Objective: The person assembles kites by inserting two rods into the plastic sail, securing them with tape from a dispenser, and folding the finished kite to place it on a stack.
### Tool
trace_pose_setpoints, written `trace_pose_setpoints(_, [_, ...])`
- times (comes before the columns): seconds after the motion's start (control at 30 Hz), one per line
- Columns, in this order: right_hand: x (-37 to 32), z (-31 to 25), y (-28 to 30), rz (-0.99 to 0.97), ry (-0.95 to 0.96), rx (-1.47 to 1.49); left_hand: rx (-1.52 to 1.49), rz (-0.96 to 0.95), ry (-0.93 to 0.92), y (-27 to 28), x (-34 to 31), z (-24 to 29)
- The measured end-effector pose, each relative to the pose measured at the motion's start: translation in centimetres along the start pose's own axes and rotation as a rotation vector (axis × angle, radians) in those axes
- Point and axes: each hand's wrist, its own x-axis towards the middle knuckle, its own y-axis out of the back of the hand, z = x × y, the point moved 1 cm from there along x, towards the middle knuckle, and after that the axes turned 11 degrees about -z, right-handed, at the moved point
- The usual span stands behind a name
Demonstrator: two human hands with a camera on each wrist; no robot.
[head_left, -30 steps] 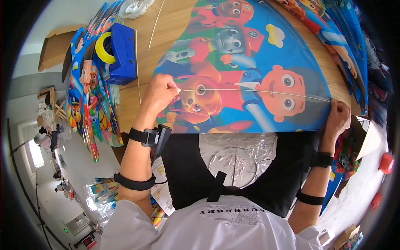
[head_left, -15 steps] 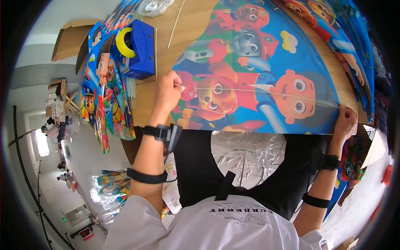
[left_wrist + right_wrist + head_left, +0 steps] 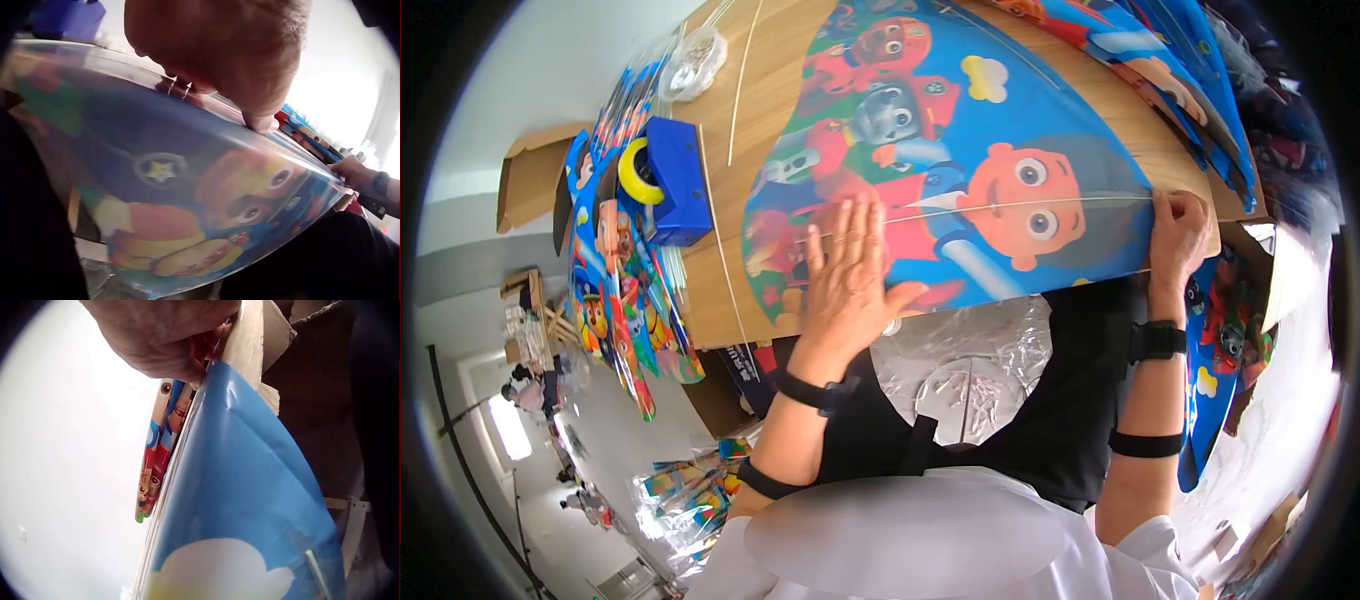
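Note:
A printed cartoon kite sheet [image 3: 1000, 130] lies over the table, its near part hanging past the front edge. Across it runs a thin pale rod [image 3: 930, 211]. My left hand [image 3: 850, 275] rests palm down on the sheet, fingers straight and spread, over the rod's left part; the left wrist view has this hand [image 3: 219, 56] above the drooping sheet. At the sheet's right corner my right hand [image 3: 1180, 235] pinches the tip by the rod's end. In the right wrist view its fingers [image 3: 194, 365] are curled at the blue corner by the table edge.
A blue tape dispenser [image 3: 680, 185] with yellow tape stands at the left, beside rolled printed sheets [image 3: 615, 260]. More printed sheets [image 3: 1160, 80] lie at the right. Loose thin rods [image 3: 745, 80] and a clear plastic bag [image 3: 695, 65] are on the wooden table [image 3: 725, 265].
My left hand has let go of its pinch near the rod's left end and now lies flat on the sheet. The right hand stays at the corner. The head view has shifted.

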Motion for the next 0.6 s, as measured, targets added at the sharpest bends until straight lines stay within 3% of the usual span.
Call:
trace_pose_setpoints(0.07, [0.0,-0.1,0.0,0.012,0.002,0.008,-0.059,0.042,-0.16,0.0,1.8,3.3])
trace_pose_setpoints(0.43, [-0.2,-1.0,0.9,0.032,-0.051,0.033,-0.135,0.182,-0.427,-0.5,9.0,17.0])
trace_pose_setpoints(0.6, [-0.1,-0.1,1.1,0.037,-0.037,0.131,-0.139,0.152,-0.582,1.2,11.7,20.2])
